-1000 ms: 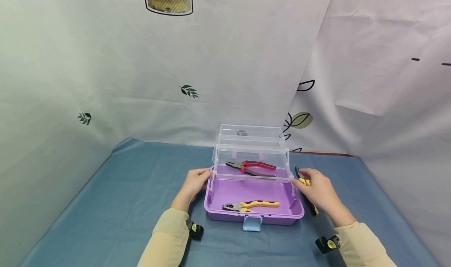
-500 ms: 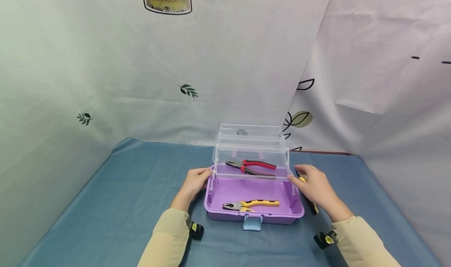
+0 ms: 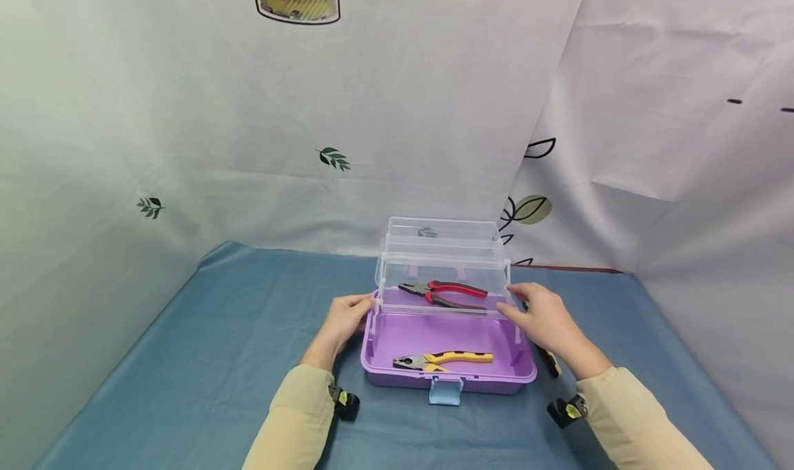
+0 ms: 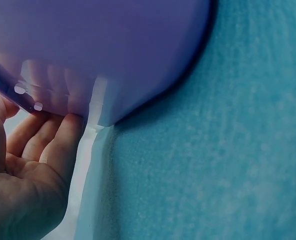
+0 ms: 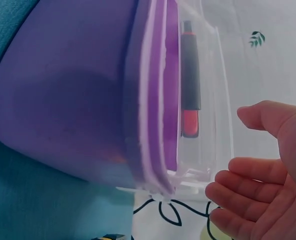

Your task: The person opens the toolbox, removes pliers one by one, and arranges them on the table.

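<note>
My left hand (image 3: 340,320) holds the left rim of an open purple toolbox (image 3: 397,380). In the left wrist view its fingertips (image 4: 72,120) press the outer wall just under the rim, with the thumb at the upper edge. My right hand (image 3: 548,322) hovers at the right end of the clear raised tray (image 3: 397,310), thumb and fingers spread and holding nothing. Pliers with red and black handles (image 3: 457,288) lie in that tray. Yellow and black handled pliers (image 3: 462,356) rest on the box floor near the front.
A black and yellow tool (image 3: 551,364) lies on the blue cloth (image 3: 186,373) right of the box, partly hidden by my right hand. Behind the tray rises the clear lid (image 3: 443,229). A light blue latch (image 3: 445,391) hangs at the front. Printed white curtains enclose the table's back and sides.
My right hand has shifted left and slightly up, from over the black and yellow tool to the tray's right end. My left hand and the pliers have stayed put.
</note>
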The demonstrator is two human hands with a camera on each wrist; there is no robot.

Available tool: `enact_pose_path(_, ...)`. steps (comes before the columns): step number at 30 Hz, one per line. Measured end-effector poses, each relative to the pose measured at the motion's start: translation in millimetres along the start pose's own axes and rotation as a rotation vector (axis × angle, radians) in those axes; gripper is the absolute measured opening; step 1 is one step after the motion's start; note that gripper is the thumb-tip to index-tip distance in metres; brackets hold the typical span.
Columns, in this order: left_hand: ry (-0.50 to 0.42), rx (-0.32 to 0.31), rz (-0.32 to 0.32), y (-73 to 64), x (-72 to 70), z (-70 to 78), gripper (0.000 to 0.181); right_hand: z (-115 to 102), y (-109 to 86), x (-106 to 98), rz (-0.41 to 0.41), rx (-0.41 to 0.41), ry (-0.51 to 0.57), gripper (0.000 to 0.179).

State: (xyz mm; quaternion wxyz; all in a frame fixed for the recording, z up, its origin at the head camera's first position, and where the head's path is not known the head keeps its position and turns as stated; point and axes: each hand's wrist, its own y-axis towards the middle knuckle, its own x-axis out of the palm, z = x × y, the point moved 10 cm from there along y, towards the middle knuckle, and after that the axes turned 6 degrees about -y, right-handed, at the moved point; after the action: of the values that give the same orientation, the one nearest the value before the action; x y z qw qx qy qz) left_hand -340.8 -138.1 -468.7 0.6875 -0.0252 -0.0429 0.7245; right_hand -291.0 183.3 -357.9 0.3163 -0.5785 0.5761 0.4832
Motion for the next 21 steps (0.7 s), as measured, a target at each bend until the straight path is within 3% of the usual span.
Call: enact_pose_path(21,0.008,-0.012,-0.001,-0.3,0.3,-0.6,0.034,-23.8,18.4,13.0,-0.097,-0.067,0.033,0.053)
